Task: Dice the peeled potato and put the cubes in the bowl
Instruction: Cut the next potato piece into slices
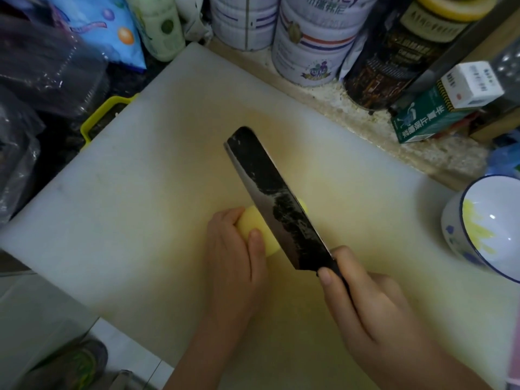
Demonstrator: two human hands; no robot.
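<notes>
A peeled yellow potato (pixel 254 225) lies on the white cutting board (pixel 135 192) near its middle. My left hand (pixel 235 257) grips the potato from the left, thumb on top. My right hand (pixel 363 308) grips the handle of a dark cleaver (pixel 274 198). Its blade stands across the potato, and a small bit of potato (pixel 303 206) shows on the blade's right side. A white bowl with a blue rim (pixel 455 220) stands at the board's right edge, with yellow showing inside it.
Large tins (pixel 312 43), a dark jar (pixel 394 57) and a green carton (pixel 433 114) line the back of the counter. Plastic bags and a clear container (pixel 47 66) crowd the left side. The board's near edge meets a pale counter front.
</notes>
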